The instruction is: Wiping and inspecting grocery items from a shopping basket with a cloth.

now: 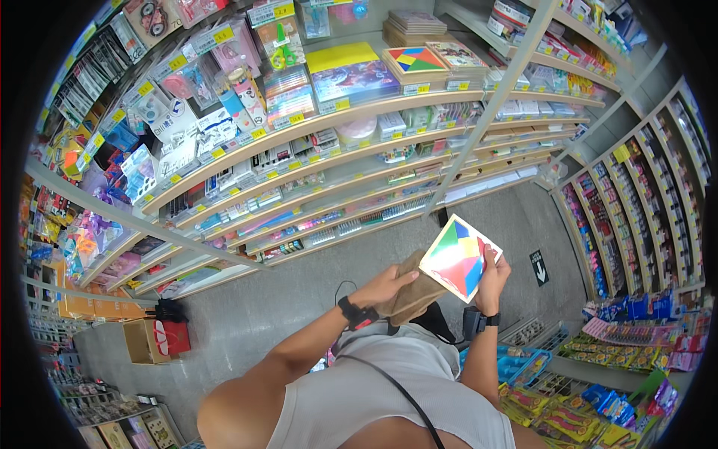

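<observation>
My right hand point(492, 275) grips a square tangram puzzle point(455, 259) by its right edge, thumb on top. Its coloured pieces sit in a pale wooden frame, and glare shows on the face. A brown cloth point(412, 297) is pinched in my left hand point(387, 286), thumb uppermost. The cloth lies against the puzzle's left edge and partly beneath it. Both wrists carry black straps with devices. On the top shelf a similar tangram point(416, 59) rests on a stack.
A long stationery shelf point(331, 120) runs in front, with metal posts point(493, 106) along it. Tall racks point(628, 202) stand at the right. Snack packets point(578, 412) and a blue basket point(524, 367) are close by on the right. At the left, a cardboard box point(140, 342) sits on the grey floor point(241, 314).
</observation>
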`<state>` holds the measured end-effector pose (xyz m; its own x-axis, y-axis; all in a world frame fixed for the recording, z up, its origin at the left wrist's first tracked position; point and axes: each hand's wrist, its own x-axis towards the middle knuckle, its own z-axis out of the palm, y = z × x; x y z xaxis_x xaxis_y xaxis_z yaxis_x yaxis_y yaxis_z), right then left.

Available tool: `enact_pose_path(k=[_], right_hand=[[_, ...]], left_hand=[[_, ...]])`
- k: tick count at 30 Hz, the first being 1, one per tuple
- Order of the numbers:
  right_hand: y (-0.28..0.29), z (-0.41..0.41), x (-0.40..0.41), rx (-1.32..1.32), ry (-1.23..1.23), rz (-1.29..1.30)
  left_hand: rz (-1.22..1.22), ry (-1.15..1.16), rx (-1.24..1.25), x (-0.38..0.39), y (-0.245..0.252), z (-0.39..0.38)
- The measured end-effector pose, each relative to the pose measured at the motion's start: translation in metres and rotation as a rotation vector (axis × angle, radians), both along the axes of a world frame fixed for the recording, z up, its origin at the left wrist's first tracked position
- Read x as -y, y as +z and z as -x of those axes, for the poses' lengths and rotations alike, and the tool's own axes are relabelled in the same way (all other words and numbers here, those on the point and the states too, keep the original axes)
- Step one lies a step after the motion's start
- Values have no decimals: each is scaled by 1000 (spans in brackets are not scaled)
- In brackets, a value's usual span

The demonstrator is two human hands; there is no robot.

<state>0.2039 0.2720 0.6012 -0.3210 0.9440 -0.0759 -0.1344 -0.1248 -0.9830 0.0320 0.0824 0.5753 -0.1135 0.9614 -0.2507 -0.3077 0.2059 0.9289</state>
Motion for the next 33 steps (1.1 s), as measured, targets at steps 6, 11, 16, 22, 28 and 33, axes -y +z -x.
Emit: enact_pose_path(k=[6,11,16,22,28,33], right_hand=[[10,39,-31,-19,224,38],[48,106,-96,-13,456,163],[96,196,-186,-373,754,130],[115,281,-227,-451,758,44],[94,345,-263,-451,702,59],[84,359,-269,-456,639,79]], left_hand=[[-31,260,28,-6,-4,5],[51,509,-43,-3,-7,29],[33,802,-36,17,-12,43],[157,1222,27,33,-36,25],[53,1416,164,19,-36,-2],[63,1520,253,3,-21,-16]])
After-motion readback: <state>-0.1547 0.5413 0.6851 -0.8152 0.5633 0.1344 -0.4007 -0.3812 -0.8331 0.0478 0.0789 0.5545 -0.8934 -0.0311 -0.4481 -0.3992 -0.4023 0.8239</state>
